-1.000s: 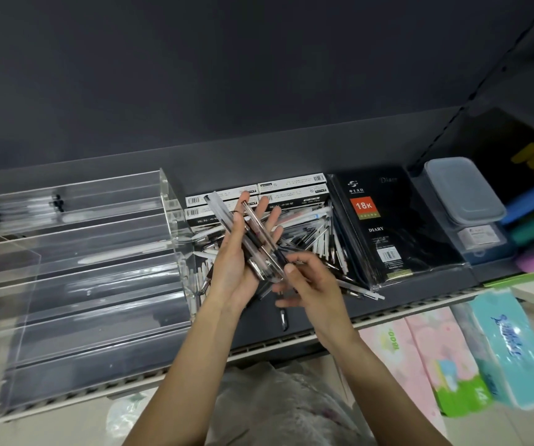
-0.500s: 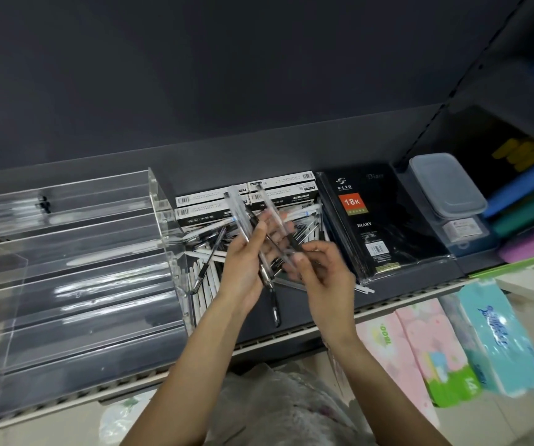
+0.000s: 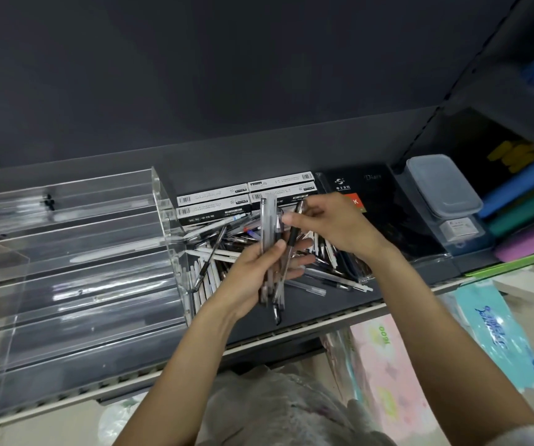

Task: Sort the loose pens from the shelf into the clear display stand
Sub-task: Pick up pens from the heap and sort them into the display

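My left hand grips a bundle of clear pens upright over the shelf, thumb pressed across them. My right hand is above it and pinches the top of one pen with a black grip in that bundle. Under both hands lies a heap of loose pens on the dark shelf. The clear tiered display stand stands to the left; a few pens lie in its upper tiers and a white one in a middle tier.
White pen boxes sit behind the heap. A black diary pack and a lidded plastic box stand to the right. Tissue packs lie on the lower shelf, past the shelf's front edge.
My right hand has moved up from the bundle's lower end to its top. My left hand has turned the bundle more upright. The camera has drifted slightly right.
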Tool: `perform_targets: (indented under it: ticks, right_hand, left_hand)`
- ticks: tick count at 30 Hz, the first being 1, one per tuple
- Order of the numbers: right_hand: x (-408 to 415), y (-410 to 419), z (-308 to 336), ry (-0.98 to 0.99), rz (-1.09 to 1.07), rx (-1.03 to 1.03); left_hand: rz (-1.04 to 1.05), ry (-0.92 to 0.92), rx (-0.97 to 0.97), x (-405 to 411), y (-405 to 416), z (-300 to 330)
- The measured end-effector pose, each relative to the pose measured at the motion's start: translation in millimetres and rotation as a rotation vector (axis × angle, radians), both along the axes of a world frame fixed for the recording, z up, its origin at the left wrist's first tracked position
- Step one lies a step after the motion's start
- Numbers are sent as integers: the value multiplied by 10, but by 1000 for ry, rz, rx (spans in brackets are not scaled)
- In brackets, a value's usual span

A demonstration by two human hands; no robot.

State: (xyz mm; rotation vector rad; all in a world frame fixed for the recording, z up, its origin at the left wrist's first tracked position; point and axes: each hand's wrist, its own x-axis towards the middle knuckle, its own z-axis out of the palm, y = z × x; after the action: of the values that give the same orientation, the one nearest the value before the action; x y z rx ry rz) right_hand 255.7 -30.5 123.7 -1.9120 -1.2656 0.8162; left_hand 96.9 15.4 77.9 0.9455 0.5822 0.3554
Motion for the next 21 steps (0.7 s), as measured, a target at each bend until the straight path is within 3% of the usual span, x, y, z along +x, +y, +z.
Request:
perform_targets:
  ticks: [9,13,21]
  right_hand:
    - [30,75,7,27,188,29]
    - [60,142,94,144,240,75]
    - [74,242,131,132,362,-8]
  left_hand:
    - [-51,-36,-130,-65,-24,15]
    - [-92,-36,-110,-69,-31,12]
    - [-156,14,-15,-81,-61,-27]
